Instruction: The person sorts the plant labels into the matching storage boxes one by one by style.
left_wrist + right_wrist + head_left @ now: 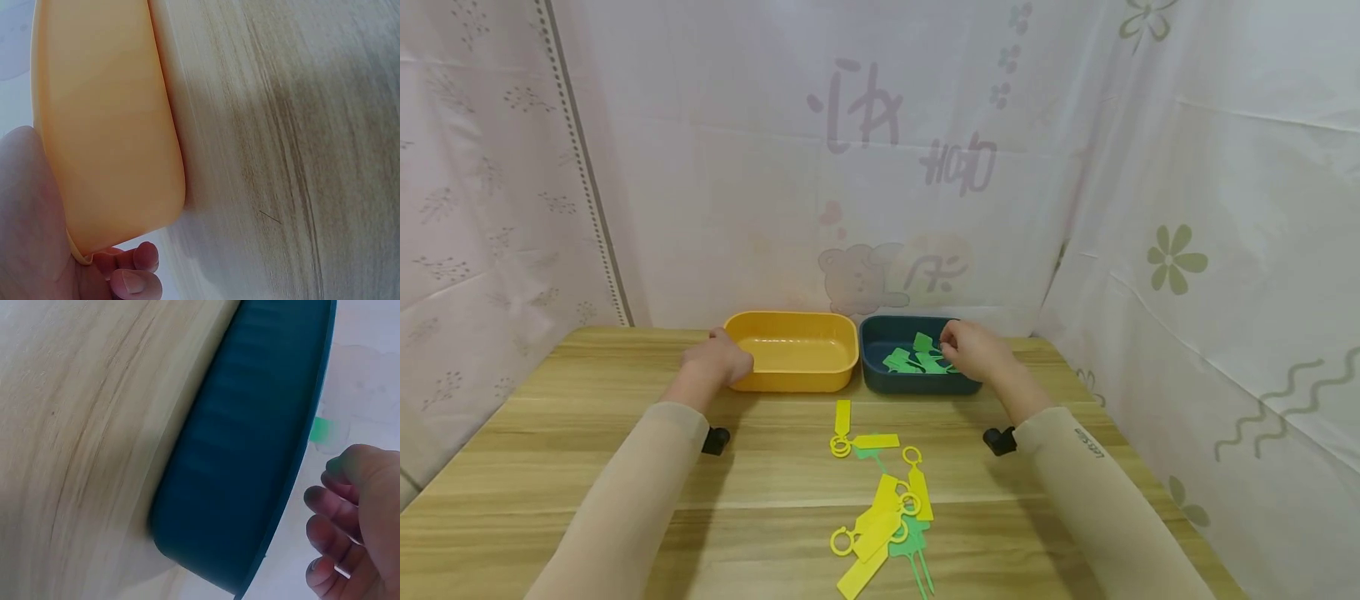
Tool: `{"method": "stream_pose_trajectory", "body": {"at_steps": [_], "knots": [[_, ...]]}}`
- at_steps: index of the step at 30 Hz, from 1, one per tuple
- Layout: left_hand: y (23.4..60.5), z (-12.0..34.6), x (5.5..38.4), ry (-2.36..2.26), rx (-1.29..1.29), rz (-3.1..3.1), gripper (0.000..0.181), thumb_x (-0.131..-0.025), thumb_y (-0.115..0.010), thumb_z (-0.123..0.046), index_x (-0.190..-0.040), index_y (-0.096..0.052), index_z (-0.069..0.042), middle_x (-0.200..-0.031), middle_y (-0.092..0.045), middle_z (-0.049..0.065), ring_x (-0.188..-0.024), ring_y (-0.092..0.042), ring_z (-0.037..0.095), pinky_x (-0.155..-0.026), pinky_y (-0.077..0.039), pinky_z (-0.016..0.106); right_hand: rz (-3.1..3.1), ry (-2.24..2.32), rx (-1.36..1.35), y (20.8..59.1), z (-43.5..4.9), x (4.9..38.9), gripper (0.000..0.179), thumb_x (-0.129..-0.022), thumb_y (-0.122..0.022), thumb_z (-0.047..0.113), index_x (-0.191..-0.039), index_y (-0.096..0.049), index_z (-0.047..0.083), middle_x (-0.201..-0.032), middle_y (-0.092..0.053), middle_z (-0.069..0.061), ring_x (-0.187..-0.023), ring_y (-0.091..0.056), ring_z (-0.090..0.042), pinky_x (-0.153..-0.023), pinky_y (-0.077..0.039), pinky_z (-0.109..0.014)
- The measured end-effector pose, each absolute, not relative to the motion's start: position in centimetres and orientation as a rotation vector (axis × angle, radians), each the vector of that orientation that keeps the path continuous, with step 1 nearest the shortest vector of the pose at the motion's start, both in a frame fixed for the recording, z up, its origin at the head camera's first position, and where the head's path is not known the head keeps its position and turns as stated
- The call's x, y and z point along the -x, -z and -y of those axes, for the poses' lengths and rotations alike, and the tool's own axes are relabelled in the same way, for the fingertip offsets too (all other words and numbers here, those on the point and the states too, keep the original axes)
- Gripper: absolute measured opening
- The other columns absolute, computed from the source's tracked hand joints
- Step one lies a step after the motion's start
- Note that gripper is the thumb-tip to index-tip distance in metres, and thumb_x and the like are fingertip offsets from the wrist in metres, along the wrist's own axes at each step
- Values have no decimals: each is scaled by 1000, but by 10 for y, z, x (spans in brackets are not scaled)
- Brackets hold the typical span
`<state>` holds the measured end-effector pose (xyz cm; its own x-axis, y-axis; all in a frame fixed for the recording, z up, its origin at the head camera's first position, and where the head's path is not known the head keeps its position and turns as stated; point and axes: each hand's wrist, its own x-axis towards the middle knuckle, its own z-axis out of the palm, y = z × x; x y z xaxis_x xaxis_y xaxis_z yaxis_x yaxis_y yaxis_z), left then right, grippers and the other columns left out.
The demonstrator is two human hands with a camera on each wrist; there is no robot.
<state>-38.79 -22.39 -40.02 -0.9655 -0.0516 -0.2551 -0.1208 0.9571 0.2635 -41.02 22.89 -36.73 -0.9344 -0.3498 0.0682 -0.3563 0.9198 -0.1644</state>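
My left hand (718,358) is at the left end of a yellow plastic bin (112,125). In the left wrist view it holds the rim, with the thumb on one side and the fingertips curled at the corner. Over the right end of a dark blue bin (244,425), my right hand (973,348) hovers with loosely bent fingers and nothing visible between them. Green plant labels (923,343) lie in a heap inside the blue bin. In front of the bins, yellow ring tags (876,442) and more green plant labels (912,537) lie scattered and overlapping on the table.
The two bins stand side by side at the back of the wooden table (760,533). A pale printed curtain (760,167) hangs right behind them and along both sides. Black wrist camera mounts (1000,441) stick out below the sleeves.
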Motion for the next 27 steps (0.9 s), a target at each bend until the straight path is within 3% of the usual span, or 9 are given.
{"method": "stream_pose_trajectory", "body": {"at_steps": [10, 20, 27], "knots": [[401, 224, 389, -400, 131, -2855, 89, -105, -31, -34, -163, 4, 25, -153, -51, 46, -132, -59, 59, -116, -45, 69, 3026, -236, -511, 370, -233, 407, 26, -109, -62, 28, -124, -72, 10, -119, -74, -10, -104, -70, -28, -95, -60, -50], [402, 224, 390, -394, 128, -2847, 90, -104, -31, -33, -163, 4, 25, -154, -51, 45, -130, -61, 57, -116, -45, 68, 2967, -177, -656, 367, -220, 384, 21, -109, -65, 29, -120, -73, 14, -116, -75, -4, -100, -71, -23, -90, -61, -49], [400, 223, 389, -398, 133, -2850, 89, -105, -31, -34, -163, 4, 25, -153, -52, 45, -132, -60, 58, -117, -44, 69, 2934, -202, -881, 362, -197, 354, 16, -107, -69, 27, -116, -73, 15, -110, -75, -2, -95, -71, -19, -85, -61, -41]]}}
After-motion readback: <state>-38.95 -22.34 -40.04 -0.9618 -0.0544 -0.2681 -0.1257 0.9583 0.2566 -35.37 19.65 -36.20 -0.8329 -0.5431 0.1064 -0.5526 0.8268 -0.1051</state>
